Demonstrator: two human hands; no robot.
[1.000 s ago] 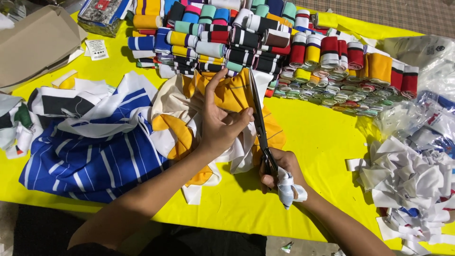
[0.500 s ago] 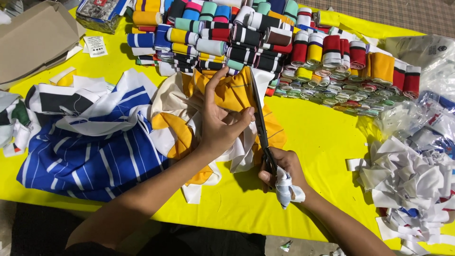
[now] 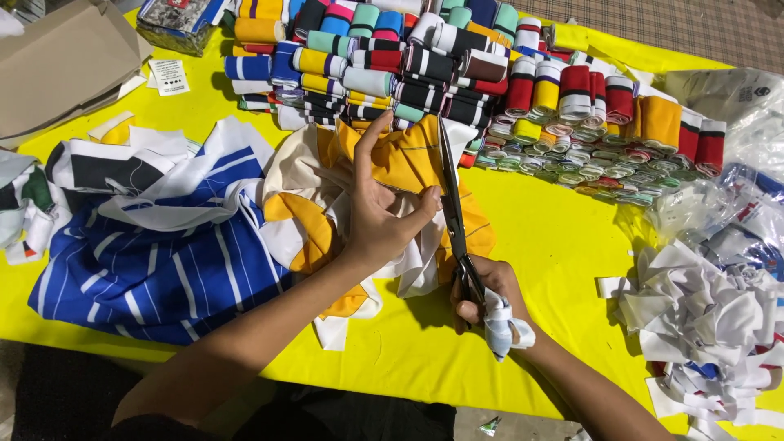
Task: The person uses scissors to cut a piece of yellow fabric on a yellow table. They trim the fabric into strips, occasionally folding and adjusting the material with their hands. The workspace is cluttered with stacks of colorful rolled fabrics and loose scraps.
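My left hand (image 3: 382, 208) presses down on a pile of orange and cream fabric pieces (image 3: 408, 167) near the middle of the yellow table (image 3: 555, 245), thumb spread toward the blades. My right hand (image 3: 488, 296) grips the handles of long dark scissors (image 3: 453, 208), which point away from me along the right edge of the orange fabric. White cloth is wrapped around the scissor handle at my fingers. The blades look nearly closed.
Several rolled striped fabric bands (image 3: 457, 65) are stacked along the far side. Blue and white striped cloth (image 3: 155, 261) lies at the left, white scraps (image 3: 710, 318) at the right, a cardboard box (image 3: 57, 57) at the far left, clear plastic bags (image 3: 727, 106) at far right.
Both hands and the scissors stay in nearly the same place; the view has shifted slightly.
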